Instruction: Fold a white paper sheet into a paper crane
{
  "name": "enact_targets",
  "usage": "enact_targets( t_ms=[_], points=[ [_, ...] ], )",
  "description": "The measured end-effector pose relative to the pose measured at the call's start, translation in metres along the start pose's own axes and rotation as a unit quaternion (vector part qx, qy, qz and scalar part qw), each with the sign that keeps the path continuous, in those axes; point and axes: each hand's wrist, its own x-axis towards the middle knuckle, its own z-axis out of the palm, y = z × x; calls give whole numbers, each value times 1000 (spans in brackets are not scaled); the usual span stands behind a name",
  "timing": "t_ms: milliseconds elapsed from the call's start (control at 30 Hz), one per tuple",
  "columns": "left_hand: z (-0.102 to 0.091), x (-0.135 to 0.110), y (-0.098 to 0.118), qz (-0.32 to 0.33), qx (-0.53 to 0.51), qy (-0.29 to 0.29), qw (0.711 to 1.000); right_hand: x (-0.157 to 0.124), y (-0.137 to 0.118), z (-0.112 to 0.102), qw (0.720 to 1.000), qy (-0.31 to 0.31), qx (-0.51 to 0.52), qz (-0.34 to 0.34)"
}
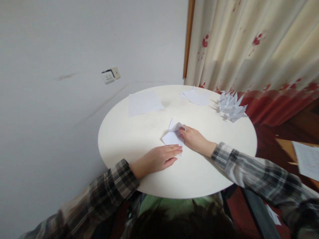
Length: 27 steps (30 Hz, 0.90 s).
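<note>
A partly folded piece of white paper (170,137) lies near the middle of the round table, with one flap raised at its far side. My left hand (161,156) rests flat on the paper's near corner, fingers stretched out to the right. At the right side, my right hand (190,135) has its fingers closed on the raised flap. The fingertips of both hands partly cover the sheet. Toward the table's far right edge stands a cluster of folded white paper cranes (231,105), their points sticking up.
The white round table (119,142) stands against a wall with a socket (108,77). Flat white sheets (144,103) lie at the far left, and smaller paper pieces (198,97) at the back. A patterned curtain (236,43) hangs behind. Written paper (307,157) lies on a wooden surface at right.
</note>
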Motion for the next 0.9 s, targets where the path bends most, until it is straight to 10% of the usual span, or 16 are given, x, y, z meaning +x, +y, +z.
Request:
enact_targets(
  t_ms=[900],
  points=[
    [3,-1,-5,7,-5,0,1000,1,-9,-13,997,-47,-47,38]
  ],
)
